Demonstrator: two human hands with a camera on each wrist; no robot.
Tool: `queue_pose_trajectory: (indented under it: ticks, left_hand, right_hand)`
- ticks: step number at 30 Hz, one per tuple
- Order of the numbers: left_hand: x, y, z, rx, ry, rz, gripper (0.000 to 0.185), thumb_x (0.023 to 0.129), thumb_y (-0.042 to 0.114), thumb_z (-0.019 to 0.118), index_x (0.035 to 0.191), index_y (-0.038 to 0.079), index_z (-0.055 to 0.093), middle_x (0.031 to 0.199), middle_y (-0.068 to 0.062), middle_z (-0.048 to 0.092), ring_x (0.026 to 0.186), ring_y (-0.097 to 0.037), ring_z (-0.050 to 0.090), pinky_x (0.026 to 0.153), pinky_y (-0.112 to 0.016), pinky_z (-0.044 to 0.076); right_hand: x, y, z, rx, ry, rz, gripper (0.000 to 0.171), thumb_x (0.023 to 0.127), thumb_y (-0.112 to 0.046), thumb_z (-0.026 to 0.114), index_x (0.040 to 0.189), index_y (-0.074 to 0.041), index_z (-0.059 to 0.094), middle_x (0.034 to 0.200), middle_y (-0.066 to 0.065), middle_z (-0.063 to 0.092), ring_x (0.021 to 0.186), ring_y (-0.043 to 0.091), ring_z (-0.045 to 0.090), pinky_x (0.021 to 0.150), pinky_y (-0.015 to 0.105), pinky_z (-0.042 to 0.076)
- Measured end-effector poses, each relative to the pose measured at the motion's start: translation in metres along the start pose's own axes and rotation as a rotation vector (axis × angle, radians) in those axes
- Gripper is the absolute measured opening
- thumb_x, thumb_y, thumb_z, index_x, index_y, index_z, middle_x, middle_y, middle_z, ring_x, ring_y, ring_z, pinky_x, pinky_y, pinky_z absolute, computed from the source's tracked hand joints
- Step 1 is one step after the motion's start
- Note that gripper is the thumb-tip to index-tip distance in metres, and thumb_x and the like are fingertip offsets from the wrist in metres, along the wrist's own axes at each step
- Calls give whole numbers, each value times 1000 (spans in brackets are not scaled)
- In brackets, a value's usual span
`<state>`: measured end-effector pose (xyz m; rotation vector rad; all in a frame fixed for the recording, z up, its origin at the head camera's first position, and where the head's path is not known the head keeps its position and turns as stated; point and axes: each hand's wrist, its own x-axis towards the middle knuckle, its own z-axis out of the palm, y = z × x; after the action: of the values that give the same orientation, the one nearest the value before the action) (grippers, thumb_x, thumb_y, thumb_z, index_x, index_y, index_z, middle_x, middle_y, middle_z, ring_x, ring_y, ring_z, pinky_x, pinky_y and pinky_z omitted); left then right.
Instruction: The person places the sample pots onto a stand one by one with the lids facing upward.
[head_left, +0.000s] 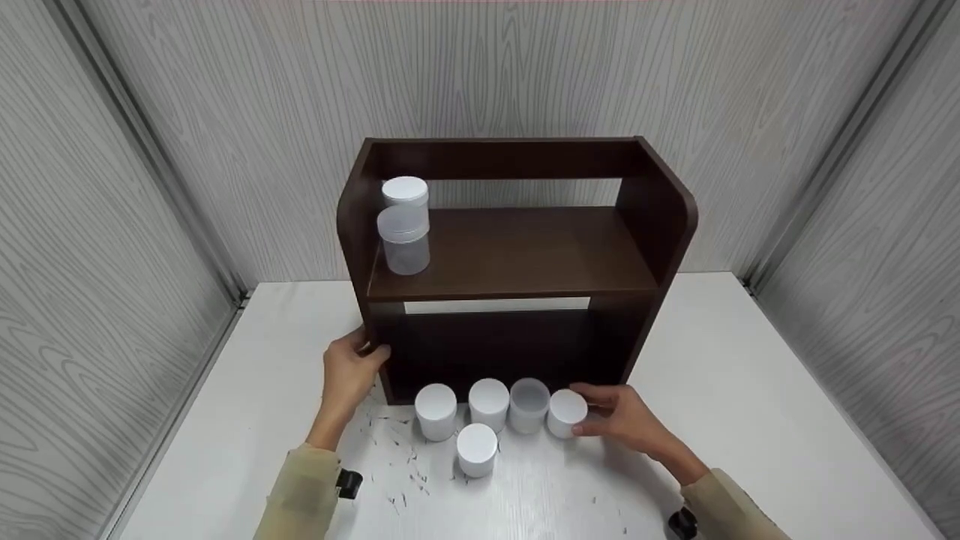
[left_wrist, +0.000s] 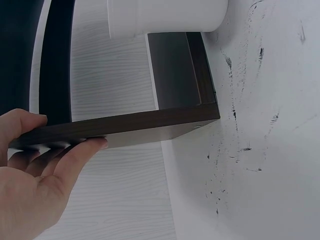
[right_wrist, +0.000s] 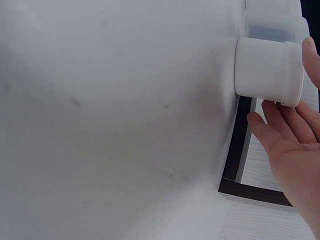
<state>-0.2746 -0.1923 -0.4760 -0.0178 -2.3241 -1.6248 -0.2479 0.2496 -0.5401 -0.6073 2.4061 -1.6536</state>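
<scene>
My left hand (head_left: 352,375) grips the left side panel of a dark brown two-tier wooden shelf (head_left: 540,251), thumb and fingers on opposite faces in the left wrist view. At the right end of a row of jars, my right hand (head_left: 626,420) holds a white lidded jar (head_left: 567,411), with thumb and fingertips at its sides near the lid. To its left stand a translucent jar (head_left: 529,405) and two more white jars, a middle one (head_left: 489,401) and a left one (head_left: 436,411). Another white jar (head_left: 477,450) stands in front of them.
On the upper tier's left end, a translucent jar (head_left: 406,244) stands in front of a white-lidded jar (head_left: 406,191). The white table (head_left: 247,420) has dark scuff marks. Pale wood-grain walls (head_left: 247,90) enclose the back and both sides.
</scene>
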Motion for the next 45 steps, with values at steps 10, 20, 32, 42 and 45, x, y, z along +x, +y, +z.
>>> queue_pose_trajectory:
  ticks: [10,20,32,42,45]
  left_hand:
    - [1,-2,-1,-11,7,-5,52,93,3,69,141,-13,57,135,-31,64,120,-41,67,93,-43,59]
    - [1,-1,3,-18,2,-4,52,92,2,69,140,-13,58,132,-30,66,119,-41,68,93,-43,59]
    - [0,0,0,16,6,3,52,95,5,69,142,-14,56,133,-29,66,118,-41,68,91,-43,60]
    - [-2,0,-1,11,3,-11,52,93,2,68,141,-14,56,132,-32,65,121,-43,66,96,-46,58]
    - [0,2,-1,10,5,-8,52,93,2,68,141,-14,57,133,-31,65,121,-42,67,96,-46,58]
  right_hand:
    - [-3,5,2,30,27,23,63,85,-10,89,139,10,62,136,24,66,126,39,64,106,42,52]
    - [-4,5,-2,30,19,6,65,83,-7,90,139,12,61,139,26,63,128,39,61,104,34,52]
    - [-3,4,-2,21,14,30,69,83,-10,90,140,12,60,139,26,64,128,39,62,104,33,53]
    - [-6,7,-1,21,4,45,69,82,-10,91,140,11,61,136,23,66,128,38,63,104,33,52]
    - [-4,5,-3,17,11,39,67,82,-10,91,140,10,62,136,23,67,128,37,63,105,36,52]
